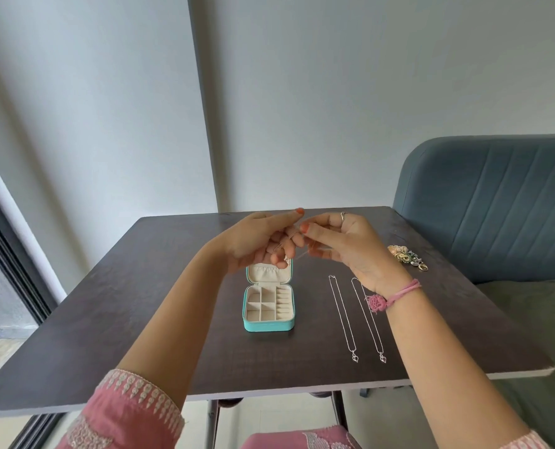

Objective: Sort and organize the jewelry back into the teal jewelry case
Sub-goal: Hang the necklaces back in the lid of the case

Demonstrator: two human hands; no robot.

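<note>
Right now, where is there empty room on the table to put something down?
Left of the case, the table is bare to its edge. Right of it is crowded: two necklaces, then a jewelry pile.

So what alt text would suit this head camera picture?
Two hands, left hand and right hand, hold a thin chain above an open, empty teal jewelry case on a dark table. Two pendant necklaces lie beside it.

Open teal case (268, 325) lies flat; 2 silver pendant necklaces (344, 315) stretched straight beside.
</note>
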